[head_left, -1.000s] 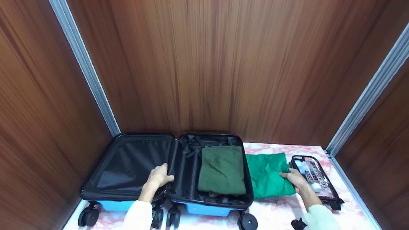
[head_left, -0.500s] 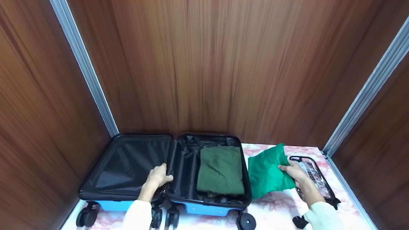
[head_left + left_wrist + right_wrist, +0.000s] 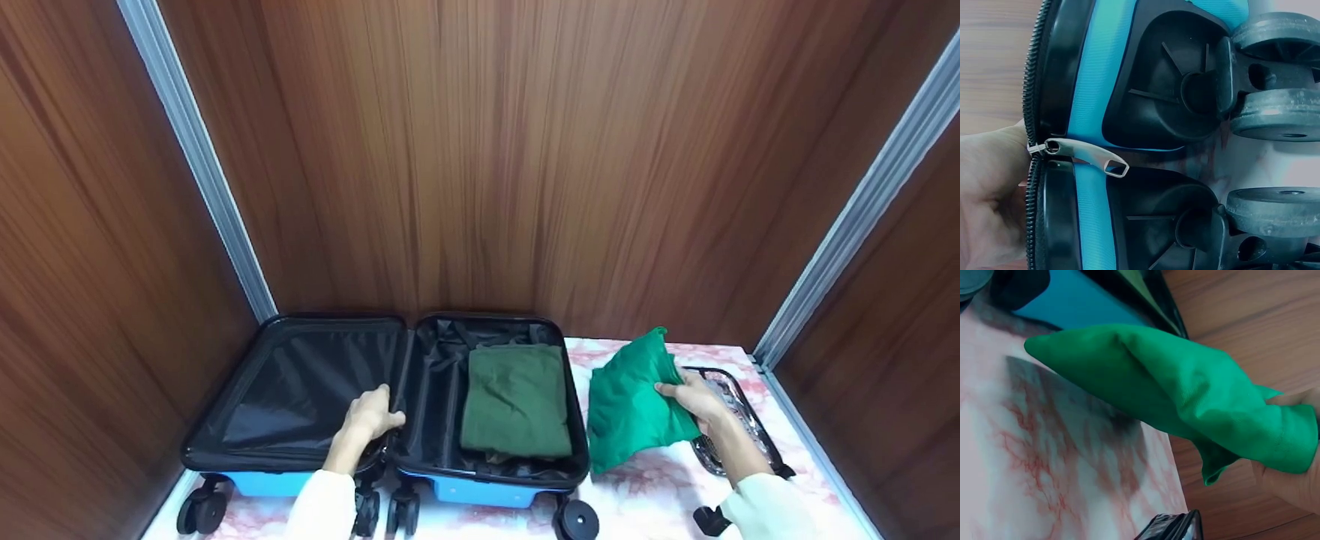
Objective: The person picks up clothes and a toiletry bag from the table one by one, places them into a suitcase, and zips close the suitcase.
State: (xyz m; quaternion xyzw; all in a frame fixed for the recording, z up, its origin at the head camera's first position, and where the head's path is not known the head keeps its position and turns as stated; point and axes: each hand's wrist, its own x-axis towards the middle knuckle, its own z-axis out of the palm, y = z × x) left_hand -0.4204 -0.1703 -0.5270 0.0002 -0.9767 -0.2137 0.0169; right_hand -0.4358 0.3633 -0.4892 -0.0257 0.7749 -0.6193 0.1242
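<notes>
My right hand [image 3: 699,396] grips a folded bright green cloth [image 3: 637,401] by its right side, thumb on top. In the right wrist view the green cloth [image 3: 1179,394] hangs above the marbled surface, its far end sagging. My left hand [image 3: 367,415] rests on the inner edge of the left half of an open blue suitcase [image 3: 315,390], fingers forward and thumb out toward the hinge. The left wrist view shows part of that hand [image 3: 994,191] behind the zip edge, beside a metal zip pull [image 3: 1086,153]. A folded dark green garment [image 3: 516,401] lies in the suitcase's right half.
A clear toiletry bag [image 3: 739,405] with black trim lies at the right, partly hidden by my right arm. Suitcase wheels [image 3: 577,519] stick out toward me. Wood-grain panels [image 3: 480,165] stand behind and at both sides. The surface [image 3: 645,502] is pink-and-white marbled.
My right hand has raised the green cloth off the marbled surface, tilting it so its left end hangs lower. The left hand has stayed on the suitcase edge.
</notes>
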